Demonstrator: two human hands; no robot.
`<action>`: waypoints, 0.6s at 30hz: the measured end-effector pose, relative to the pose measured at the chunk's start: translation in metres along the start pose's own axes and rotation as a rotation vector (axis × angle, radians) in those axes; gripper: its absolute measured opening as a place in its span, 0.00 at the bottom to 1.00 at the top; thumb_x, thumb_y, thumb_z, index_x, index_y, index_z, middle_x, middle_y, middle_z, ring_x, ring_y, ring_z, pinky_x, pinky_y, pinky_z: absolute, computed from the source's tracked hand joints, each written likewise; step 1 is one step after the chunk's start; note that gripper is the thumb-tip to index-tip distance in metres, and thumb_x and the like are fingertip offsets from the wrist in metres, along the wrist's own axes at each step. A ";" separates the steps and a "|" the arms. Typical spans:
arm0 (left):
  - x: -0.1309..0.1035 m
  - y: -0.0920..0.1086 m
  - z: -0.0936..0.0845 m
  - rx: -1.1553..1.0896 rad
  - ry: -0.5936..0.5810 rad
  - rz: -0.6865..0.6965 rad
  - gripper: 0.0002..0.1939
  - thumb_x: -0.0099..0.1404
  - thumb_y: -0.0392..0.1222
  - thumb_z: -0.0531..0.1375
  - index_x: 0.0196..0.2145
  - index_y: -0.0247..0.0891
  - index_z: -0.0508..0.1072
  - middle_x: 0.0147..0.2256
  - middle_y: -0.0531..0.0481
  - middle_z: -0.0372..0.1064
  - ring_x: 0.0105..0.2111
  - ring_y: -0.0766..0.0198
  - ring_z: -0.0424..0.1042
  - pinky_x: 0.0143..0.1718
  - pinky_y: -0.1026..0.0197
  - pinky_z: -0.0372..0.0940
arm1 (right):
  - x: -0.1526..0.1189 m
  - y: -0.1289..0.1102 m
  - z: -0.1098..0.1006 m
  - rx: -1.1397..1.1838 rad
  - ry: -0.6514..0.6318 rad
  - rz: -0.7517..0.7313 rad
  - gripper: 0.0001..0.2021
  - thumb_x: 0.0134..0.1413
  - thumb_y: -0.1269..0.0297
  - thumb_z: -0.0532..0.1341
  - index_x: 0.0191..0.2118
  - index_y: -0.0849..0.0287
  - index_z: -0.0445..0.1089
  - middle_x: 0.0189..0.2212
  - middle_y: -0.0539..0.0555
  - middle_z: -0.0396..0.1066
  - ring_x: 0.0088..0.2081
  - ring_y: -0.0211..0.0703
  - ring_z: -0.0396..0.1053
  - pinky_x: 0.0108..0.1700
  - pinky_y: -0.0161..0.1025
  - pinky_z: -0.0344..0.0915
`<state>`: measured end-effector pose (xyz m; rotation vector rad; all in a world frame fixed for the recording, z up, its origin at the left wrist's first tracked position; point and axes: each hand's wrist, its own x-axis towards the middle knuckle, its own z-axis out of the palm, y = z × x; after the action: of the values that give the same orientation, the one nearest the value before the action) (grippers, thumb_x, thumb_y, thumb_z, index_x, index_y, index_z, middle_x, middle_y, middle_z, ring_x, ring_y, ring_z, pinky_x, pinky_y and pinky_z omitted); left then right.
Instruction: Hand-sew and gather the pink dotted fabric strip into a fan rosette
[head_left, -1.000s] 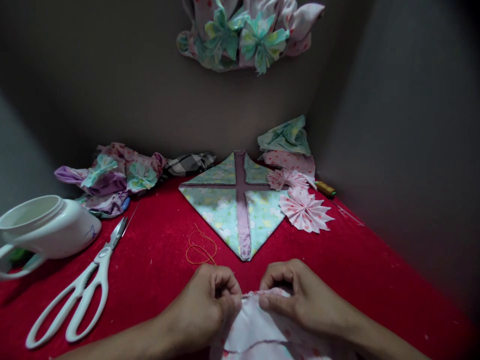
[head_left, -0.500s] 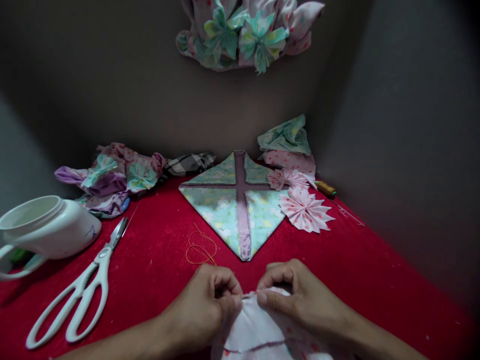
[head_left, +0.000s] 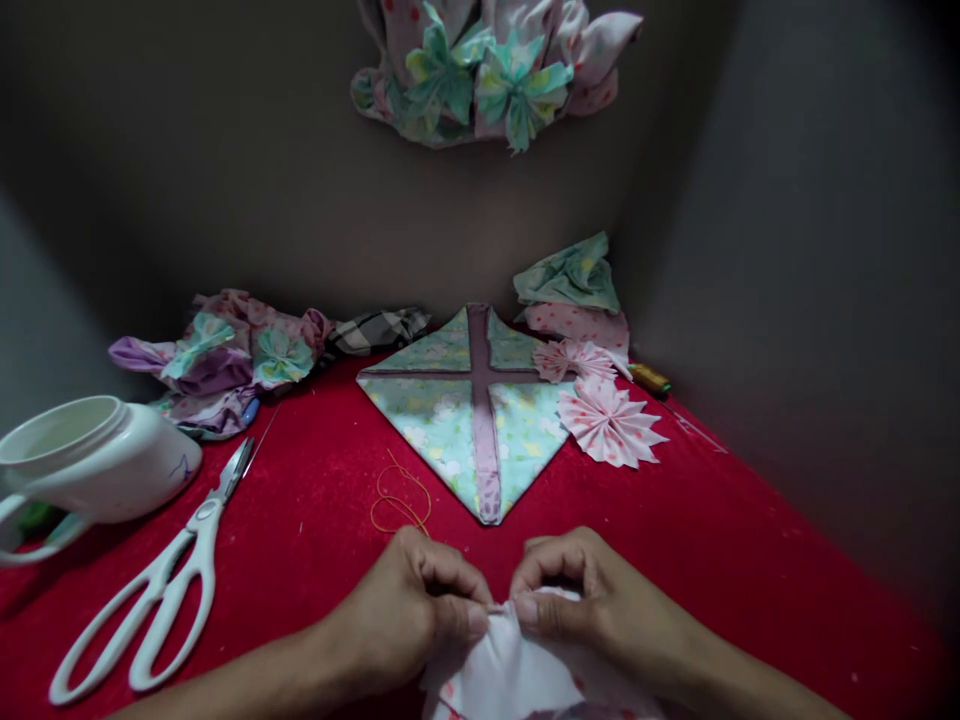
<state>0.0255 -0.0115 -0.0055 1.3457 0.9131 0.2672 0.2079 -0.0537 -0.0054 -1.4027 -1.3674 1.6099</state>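
Observation:
White fabric with red dots hangs between my hands at the bottom centre. My left hand pinches its top edge between thumb and fingers. Close beside it, my right hand pinches the same edge, and the cloth bunches slightly between the two thumbs. An orange thread lies in loops just beyond my left hand. Past both hands rests a diamond-shaped green floral fabric piece with a mauve cross strip. Two pleated pink dotted fabric flowers, one a full rosette, lie at its right corner.
White-handled scissors lie at left, near a white ceramic pot on its side. Gathered fabric pieces sit at the back left, folded cloth and a thread spool at the back right. Red cloth covers the table; ruffled fabric hangs above.
My hands have come closer together along the fabric edge and sunk slightly. The cloth between them is now more bunched, and its lower seam has shifted down.

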 end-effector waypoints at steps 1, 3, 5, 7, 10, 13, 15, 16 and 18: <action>0.001 0.000 0.001 0.002 0.006 0.005 0.07 0.47 0.38 0.60 0.21 0.30 0.74 0.17 0.54 0.60 0.19 0.71 0.56 0.20 0.68 0.49 | 0.000 0.001 0.001 0.009 -0.006 0.008 0.08 0.37 0.61 0.62 0.21 0.62 0.71 0.19 0.48 0.63 0.21 0.33 0.58 0.23 0.31 0.52; 0.002 -0.002 0.004 -0.020 0.042 -0.008 0.08 0.47 0.39 0.61 0.22 0.29 0.73 0.17 0.54 0.60 0.18 0.72 0.57 0.19 0.68 0.50 | 0.001 0.004 0.003 0.000 0.002 0.003 0.09 0.38 0.61 0.61 0.21 0.63 0.71 0.18 0.48 0.63 0.21 0.33 0.57 0.22 0.31 0.52; 0.004 -0.005 0.008 -0.090 0.073 -0.048 0.10 0.46 0.41 0.62 0.26 0.30 0.70 0.18 0.55 0.61 0.16 0.71 0.59 0.18 0.67 0.53 | 0.002 0.006 0.005 -0.015 0.026 -0.007 0.08 0.39 0.63 0.60 0.21 0.63 0.71 0.18 0.48 0.63 0.21 0.33 0.57 0.22 0.30 0.52; 0.005 -0.009 0.012 -0.144 0.077 -0.058 0.13 0.48 0.43 0.61 0.30 0.31 0.68 0.19 0.56 0.61 0.15 0.70 0.60 0.17 0.66 0.57 | 0.004 0.008 0.007 -0.019 0.046 -0.007 0.07 0.40 0.65 0.60 0.22 0.64 0.70 0.18 0.48 0.63 0.21 0.33 0.57 0.23 0.30 0.53; 0.004 -0.011 0.014 -0.150 0.047 0.026 0.12 0.53 0.41 0.58 0.35 0.32 0.66 0.22 0.55 0.61 0.16 0.71 0.61 0.18 0.65 0.59 | 0.005 0.008 0.010 -0.040 0.068 -0.006 0.06 0.41 0.68 0.58 0.22 0.65 0.70 0.17 0.49 0.64 0.21 0.33 0.58 0.23 0.30 0.54; -0.002 -0.006 0.012 0.023 0.107 0.185 0.14 0.56 0.36 0.56 0.42 0.34 0.65 0.30 0.51 0.65 0.24 0.67 0.65 0.25 0.64 0.62 | 0.004 0.006 0.012 -0.066 0.099 -0.007 0.05 0.41 0.69 0.58 0.22 0.65 0.70 0.18 0.49 0.65 0.21 0.33 0.59 0.23 0.30 0.54; -0.007 -0.001 0.010 0.251 0.212 0.348 0.14 0.57 0.32 0.55 0.43 0.35 0.66 0.35 0.47 0.65 0.29 0.67 0.65 0.29 0.64 0.61 | 0.004 0.005 0.012 -0.068 0.109 -0.016 0.05 0.41 0.69 0.58 0.22 0.64 0.70 0.18 0.49 0.65 0.22 0.34 0.59 0.23 0.30 0.55; -0.009 0.001 0.010 0.356 0.237 0.433 0.12 0.58 0.31 0.55 0.41 0.35 0.68 0.35 0.46 0.65 0.30 0.66 0.65 0.30 0.65 0.61 | 0.004 0.005 0.012 -0.063 0.105 -0.023 0.05 0.41 0.70 0.58 0.22 0.64 0.70 0.18 0.49 0.64 0.21 0.33 0.59 0.23 0.30 0.54; -0.011 0.002 0.011 0.494 0.207 0.576 0.08 0.60 0.31 0.53 0.35 0.33 0.70 0.33 0.45 0.64 0.30 0.66 0.65 0.30 0.66 0.60 | 0.004 0.005 0.012 -0.046 0.085 -0.051 0.04 0.39 0.69 0.59 0.22 0.64 0.70 0.17 0.48 0.63 0.21 0.33 0.58 0.23 0.30 0.54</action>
<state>0.0265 -0.0257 0.0002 2.0635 0.7671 0.6627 0.1968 -0.0555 -0.0124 -1.4354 -1.3876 1.4781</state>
